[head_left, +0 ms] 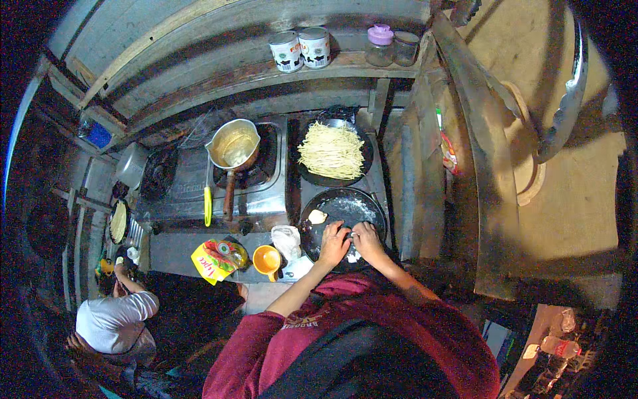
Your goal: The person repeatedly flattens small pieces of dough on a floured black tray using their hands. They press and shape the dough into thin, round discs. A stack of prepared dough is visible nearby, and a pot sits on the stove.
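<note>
In front of me lies a round black tray dusted with white powder. Both hands are over its near half, close together with fingertips almost touching. My left hand has its fingers curled inward, and my right hand is bent toward it in the same way. Whatever they pinch is hidden by the fingers. A small pale lump of dough rests on the tray just beyond my left hand. Behind the tray, thin pale noodle-like strips are heaped on another dark round pan.
Left of the strips, a pot sits on a gas stove beside a yellow-green-handled utensil. An orange cup, white plastic bag and yellow packet line the near edge. Another person is at lower left.
</note>
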The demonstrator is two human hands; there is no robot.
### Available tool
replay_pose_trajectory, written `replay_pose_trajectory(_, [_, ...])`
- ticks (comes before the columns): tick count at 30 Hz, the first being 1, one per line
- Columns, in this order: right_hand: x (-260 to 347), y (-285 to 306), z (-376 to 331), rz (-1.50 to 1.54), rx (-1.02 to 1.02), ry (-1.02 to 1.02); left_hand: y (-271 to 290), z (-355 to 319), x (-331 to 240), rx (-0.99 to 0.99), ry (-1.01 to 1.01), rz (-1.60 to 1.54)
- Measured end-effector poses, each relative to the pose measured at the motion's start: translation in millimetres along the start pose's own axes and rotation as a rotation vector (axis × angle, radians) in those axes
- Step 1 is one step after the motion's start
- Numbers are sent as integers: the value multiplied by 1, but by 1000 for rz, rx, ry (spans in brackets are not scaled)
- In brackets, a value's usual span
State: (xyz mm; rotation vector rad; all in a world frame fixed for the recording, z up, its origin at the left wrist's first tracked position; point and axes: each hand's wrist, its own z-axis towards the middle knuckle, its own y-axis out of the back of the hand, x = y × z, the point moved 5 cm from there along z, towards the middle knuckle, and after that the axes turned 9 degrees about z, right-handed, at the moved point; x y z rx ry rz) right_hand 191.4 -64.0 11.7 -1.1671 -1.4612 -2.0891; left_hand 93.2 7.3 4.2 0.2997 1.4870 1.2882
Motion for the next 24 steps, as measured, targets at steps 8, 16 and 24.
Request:
replay_pose_trajectory(8, [13,0,5,67,0,80,4,-1,2,-70,37,70])
replay_pose_trajectory(16, [25,-2,3,-241,43,160,19,-2,1,-124,50,108])
replay_pose_trajectory(24, [23,-13,0,-375,133,156,0,-17,-5,98,109,-341])
